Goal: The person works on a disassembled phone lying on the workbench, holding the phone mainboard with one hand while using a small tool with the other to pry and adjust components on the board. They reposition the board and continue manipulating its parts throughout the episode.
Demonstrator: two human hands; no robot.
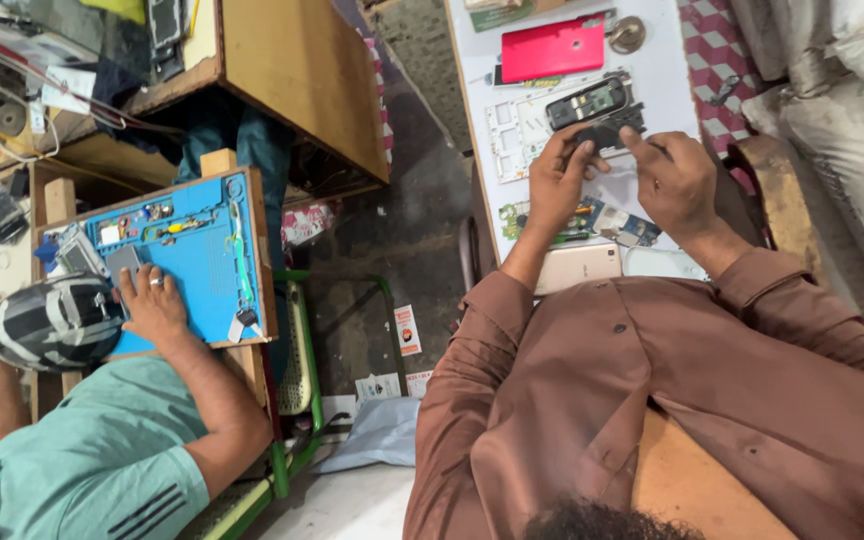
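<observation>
Take the white worktop (pixel 672 70) as your landmark. At its far end lies a red phone cover (pixel 552 46) with a round metal piece (pixel 627 34) beside it. Nearer you rest a white phone frame (pixel 522 125), small circuit boards (pixel 624 226) and a gold phone (pixel 578 266), which touches your brown sleeve. These parts crowd the worktop on all sides of your hands; little bare surface shows except a strip along its right edge. Left of the worktop a dark floor gap opens, and across it a co-worker's hand (pixel 155 305) lies flat on a blue repair mat (pixel 202 255).

Over the middle of the worktop, your left hand (pixel 559 180) curls, its fingers pinching the near edge of a dark opened phone (pixel 595 108). Your right hand (pixel 674 178) is loosely bent, index finger stretched out to touch the same phone. The phone lies tilted between the white frame and your fingertips.
</observation>
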